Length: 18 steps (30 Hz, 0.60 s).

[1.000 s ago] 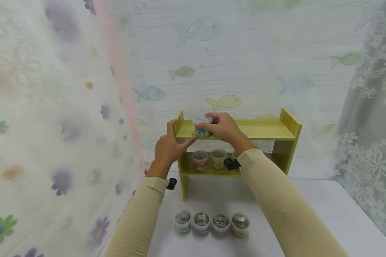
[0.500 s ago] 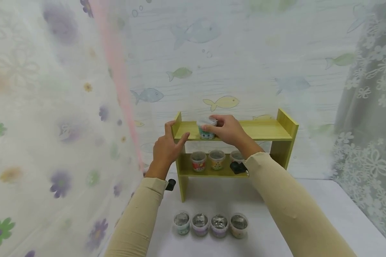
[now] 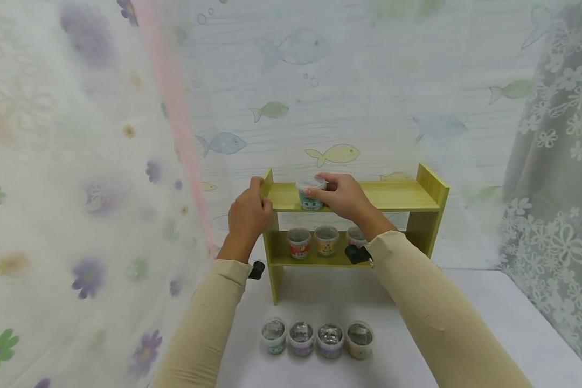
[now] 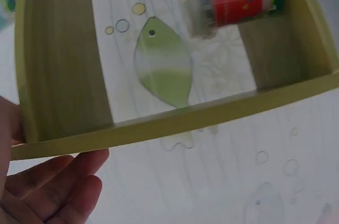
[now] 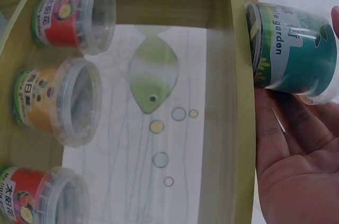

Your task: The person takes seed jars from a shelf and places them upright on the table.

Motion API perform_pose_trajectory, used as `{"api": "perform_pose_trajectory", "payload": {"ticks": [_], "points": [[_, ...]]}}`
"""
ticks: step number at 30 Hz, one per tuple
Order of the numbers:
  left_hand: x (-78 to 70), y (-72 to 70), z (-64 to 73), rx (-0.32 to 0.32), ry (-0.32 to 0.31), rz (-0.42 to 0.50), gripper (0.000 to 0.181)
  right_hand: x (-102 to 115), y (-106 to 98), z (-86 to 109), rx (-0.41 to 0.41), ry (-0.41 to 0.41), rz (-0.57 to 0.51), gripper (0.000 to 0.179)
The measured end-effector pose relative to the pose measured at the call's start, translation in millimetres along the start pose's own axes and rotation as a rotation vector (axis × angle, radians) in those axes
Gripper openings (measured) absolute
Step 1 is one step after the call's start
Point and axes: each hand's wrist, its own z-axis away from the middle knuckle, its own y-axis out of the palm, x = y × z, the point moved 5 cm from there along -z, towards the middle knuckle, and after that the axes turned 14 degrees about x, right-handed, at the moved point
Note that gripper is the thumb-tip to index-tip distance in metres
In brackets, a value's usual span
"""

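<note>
My right hand (image 3: pixel 346 196) holds a clear plastic cup with a teal "little garden" label (image 3: pixel 311 194) between thumb and fingers. The cup is upright at the left part of the yellow-green wooden shelf's top board (image 3: pixel 393 195). In the right wrist view, the teal cup (image 5: pixel 299 49) has its base at the board and the fingers lie along its side. My left hand (image 3: pixel 246 218) grips the shelf's left side panel near its upper end; in the left wrist view its fingers (image 4: pixel 79 176) show on the panel's outer side.
On the middle board stand a red-labelled cup (image 3: pixel 298 243), an orange-labelled cup (image 3: pixel 326 241) and another red-labelled cup (image 5: pixel 26 195). Several foil-topped cups (image 3: pixel 302 338) form a row on the white table (image 3: pixel 470 323) before the shelf. Printed curtains (image 3: pixel 102 231) hang left and behind.
The teal cup has shifted slightly right along the top board in my right hand. My left thumb has drawn back from the board's front edge toward the side panel.
</note>
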Motion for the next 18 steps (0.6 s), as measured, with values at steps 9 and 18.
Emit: {"api": "perform_pose_trajectory", "payload": {"ticks": [9, 18], "points": [[-28.5, -15.9, -13.4, 0.111, 0.100, -0.283, 0.044, 0, -2, -0.7, -0.012, -0.025, -0.008, 0.080], [-33.0, -8.0, -9.9, 0.202, 0.133, -0.460, 0.030, -2, 0, 1.4, -0.011, -0.021, -0.016, 0.079]]}}
